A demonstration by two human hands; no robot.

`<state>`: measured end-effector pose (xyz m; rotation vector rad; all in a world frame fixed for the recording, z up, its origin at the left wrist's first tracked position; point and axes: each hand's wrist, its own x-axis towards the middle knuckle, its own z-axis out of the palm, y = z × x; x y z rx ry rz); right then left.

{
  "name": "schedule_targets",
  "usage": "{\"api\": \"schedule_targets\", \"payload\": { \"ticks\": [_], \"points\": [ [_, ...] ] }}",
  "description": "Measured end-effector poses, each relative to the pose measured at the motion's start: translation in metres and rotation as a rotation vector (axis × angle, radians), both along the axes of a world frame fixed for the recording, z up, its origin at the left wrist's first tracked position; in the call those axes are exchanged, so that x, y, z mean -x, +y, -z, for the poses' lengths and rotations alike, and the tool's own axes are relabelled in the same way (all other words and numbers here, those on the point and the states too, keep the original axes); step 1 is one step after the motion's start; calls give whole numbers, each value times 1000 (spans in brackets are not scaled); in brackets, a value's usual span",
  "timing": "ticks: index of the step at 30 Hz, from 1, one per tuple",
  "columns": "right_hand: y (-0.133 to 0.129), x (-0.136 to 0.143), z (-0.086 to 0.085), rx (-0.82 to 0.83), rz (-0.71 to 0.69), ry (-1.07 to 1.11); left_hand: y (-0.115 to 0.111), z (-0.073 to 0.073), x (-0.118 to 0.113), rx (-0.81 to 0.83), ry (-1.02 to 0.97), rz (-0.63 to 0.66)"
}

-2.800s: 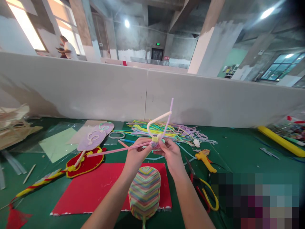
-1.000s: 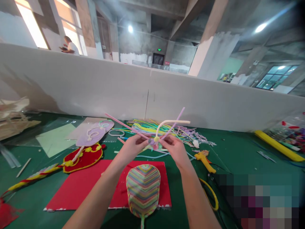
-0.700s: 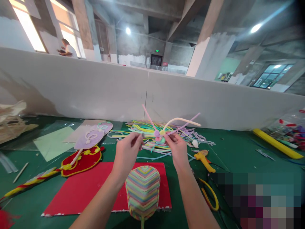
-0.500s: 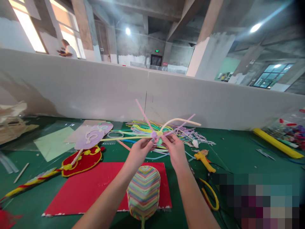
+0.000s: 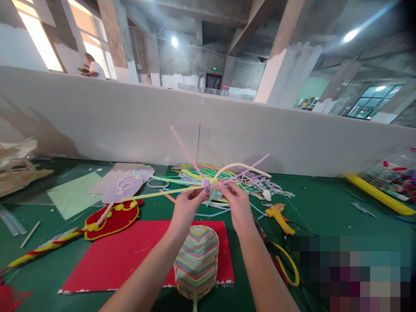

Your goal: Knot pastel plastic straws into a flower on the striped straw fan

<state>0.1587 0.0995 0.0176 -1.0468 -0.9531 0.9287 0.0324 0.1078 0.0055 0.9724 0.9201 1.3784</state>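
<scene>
My left hand (image 5: 189,206) pinches a cluster of pastel pipe cleaners from the left, near a small purple coil (image 5: 206,183) at its centre. From the other side, the fingers of my right hand (image 5: 238,203) are closed on the same cluster. Out of it stick a pink pipe cleaner (image 5: 186,154), a long yellow one (image 5: 152,194), a curved peach one (image 5: 240,165) and a purple one (image 5: 261,160). Fingertips partly hide the middle. Below my hands lies a striped, leaf-shaped fan (image 5: 196,262) made of pipe cleaners, partly over a red board (image 5: 130,255).
Behind the hands is a pile of loose pipe cleaners (image 5: 191,175). A yellow glue gun (image 5: 280,219) lies to the right with its cable. On the left are a red fan (image 5: 112,221), a lilac fan (image 5: 126,186) and green paper (image 5: 74,195). A white partition (image 5: 146,125) stands behind.
The cluster has shifted slightly left and turned. The pink stem's tip has swung left and up, and the yellow stem reaches further left and slopes down more.
</scene>
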Motion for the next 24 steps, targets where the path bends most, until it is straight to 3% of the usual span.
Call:
{"api": "schedule_targets", "payload": {
  "ticks": [4, 9, 13, 18, 20, 24],
  "points": [
    [1, 1, 3, -12, 4, 87, -3, -2, -2, 38, -56, 36],
    [-15, 5, 12, 71, -122, 159, -18, 4, 5, 152, -92, 1],
    [-43, 11, 32, 183, -180, 138, -45, 21, 22, 262, -4, 5],
    [-76, 22, 69, 297, -216, 229, -78, 50, 30, 512, -4, 16],
    [-84, 24, 81, 334, -265, 247, -85, 62, 28, 550, 16, 8],
    [-92, 20, 93, 412, -201, 287, -86, 73, 27, 636, 130, 30]
  ]
}}
